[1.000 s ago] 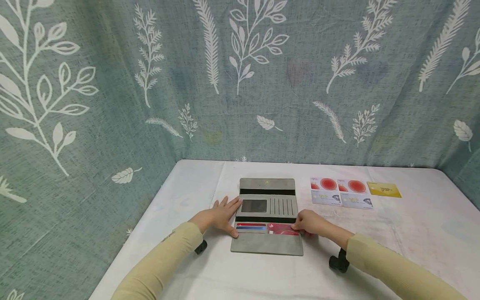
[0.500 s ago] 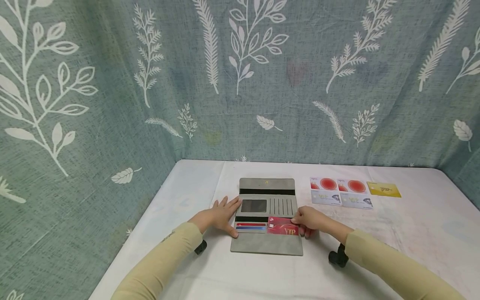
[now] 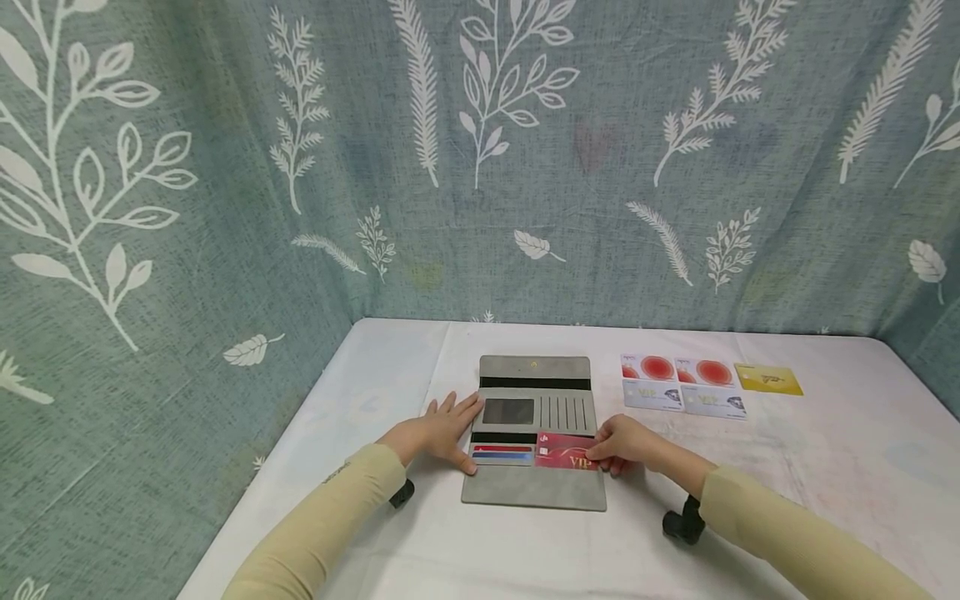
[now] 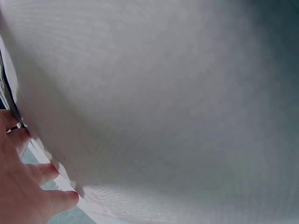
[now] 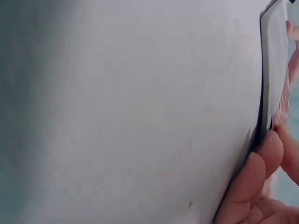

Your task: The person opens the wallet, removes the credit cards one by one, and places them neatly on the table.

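A grey wallet [image 3: 532,488] lies unfolded on the white-covered table. A red card marked VIP [image 3: 561,448] stands partly out of its lower right pocket. My right hand [image 3: 621,443] pinches this card at its right edge, thumb on the face, other fingers curled by the wallet's side. The right wrist view shows the thumb [image 5: 288,151] against the red card, fingers bunched by the wallet's edge. My left hand [image 3: 442,429] rests with spread fingers on the wallet's left edge and the cloth beside it. Red and blue cards [image 3: 502,455] sit in the lower left pocket.
At the right, two white-and-red cards [image 3: 703,372], two silver VIP cards [image 3: 652,395] and a gold card [image 3: 768,379] lie side by side. A clear window [image 3: 508,412] and a row of narrow slots [image 3: 566,413] mark the wallet's middle panel. A leaf-patterned curtain [image 3: 480,250] hangs behind.
The red card has slid up out of the pocket, so its VIP lettering now shows. The right hand rose with it, then its thumb shifted slightly lower on the card. The left hand stayed put.
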`<state>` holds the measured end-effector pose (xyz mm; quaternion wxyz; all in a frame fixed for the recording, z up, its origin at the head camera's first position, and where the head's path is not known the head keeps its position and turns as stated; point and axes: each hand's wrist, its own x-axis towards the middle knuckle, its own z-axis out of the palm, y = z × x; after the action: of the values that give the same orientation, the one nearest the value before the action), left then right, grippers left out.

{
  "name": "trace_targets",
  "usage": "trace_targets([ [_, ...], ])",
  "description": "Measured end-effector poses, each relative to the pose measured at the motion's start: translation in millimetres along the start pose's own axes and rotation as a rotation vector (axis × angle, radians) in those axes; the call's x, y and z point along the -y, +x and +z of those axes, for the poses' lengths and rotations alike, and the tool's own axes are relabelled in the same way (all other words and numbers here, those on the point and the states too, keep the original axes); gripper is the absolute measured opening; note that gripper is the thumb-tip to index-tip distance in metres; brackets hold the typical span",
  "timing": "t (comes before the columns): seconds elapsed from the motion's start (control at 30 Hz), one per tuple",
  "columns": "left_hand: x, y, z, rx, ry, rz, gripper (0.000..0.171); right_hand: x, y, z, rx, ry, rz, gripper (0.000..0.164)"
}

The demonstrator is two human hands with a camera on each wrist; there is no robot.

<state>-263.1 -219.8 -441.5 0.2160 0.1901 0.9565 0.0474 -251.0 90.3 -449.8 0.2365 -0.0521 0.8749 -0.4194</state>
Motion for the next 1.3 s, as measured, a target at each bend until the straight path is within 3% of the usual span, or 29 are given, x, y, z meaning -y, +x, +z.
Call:
trace_targets([
  [0.23, 0.0, -0.6, -2.3, 0.000, 0.000, -0.003, 0.113, -1.7, -1.8, -0.6, -0.029, 0.130, 0.072, 0.013],
  [0.67, 0.2, -0.5, -1.2, 0.004, -0.011, -0.006, 0.112, -2.0, -3.2, -5.3, -0.013, 0.323, 0.085, 0.017],
  [0.97, 0.0, 0.4, -0.2, 0.001, -0.006, -0.007, 0.112, -4.6, -3.3, -10.0, 0.005, 0.368, 0.068, 0.025],
  [1.3, 1.2, 0.5, -0.1, -0.003, -0.012, 0.006, 0.113, -10.6, -11.3, -23.5, 0.057, 0.501, 0.010, 0.034],
])
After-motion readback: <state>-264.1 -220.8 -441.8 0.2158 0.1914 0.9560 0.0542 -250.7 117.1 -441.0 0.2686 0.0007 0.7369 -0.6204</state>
